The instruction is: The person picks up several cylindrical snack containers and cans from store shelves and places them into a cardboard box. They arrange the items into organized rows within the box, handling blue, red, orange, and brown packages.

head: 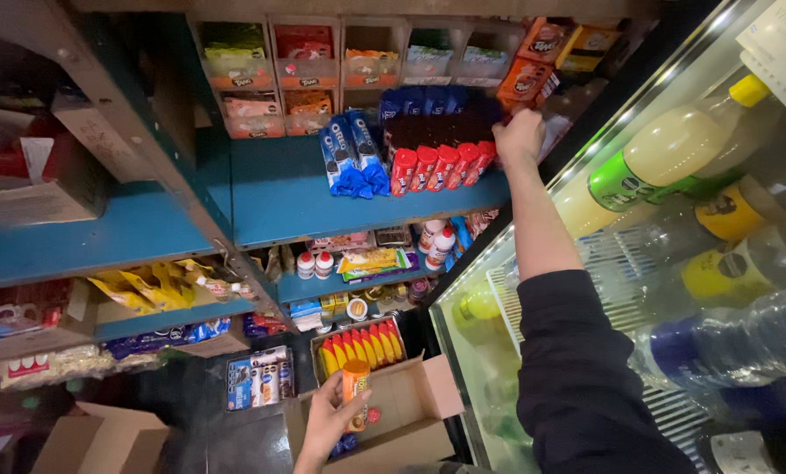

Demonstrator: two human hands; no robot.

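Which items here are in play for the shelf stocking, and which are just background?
In play: left hand holding orange packet; open cardboard box; right hand at the red biscuit packs.

Background: blue biscuit packs, yellow snack bags, fridge bottles.

A row of upright biscuit packs [441, 165] is being kept at the right end of the upper shelf [288, 206], with the right hand [518, 136] resting at the row's right end and 2 larger cookie packs [351, 154] leaning just to its left. Below, an open cardboard box [406, 412] is lying on the floor, and a small snack tube [355, 391] is being held over it by the left hand [330, 421]. Right of the shelves, a glass-door cooler [674, 263] is standing with bottles [674, 149] lying on its racks.
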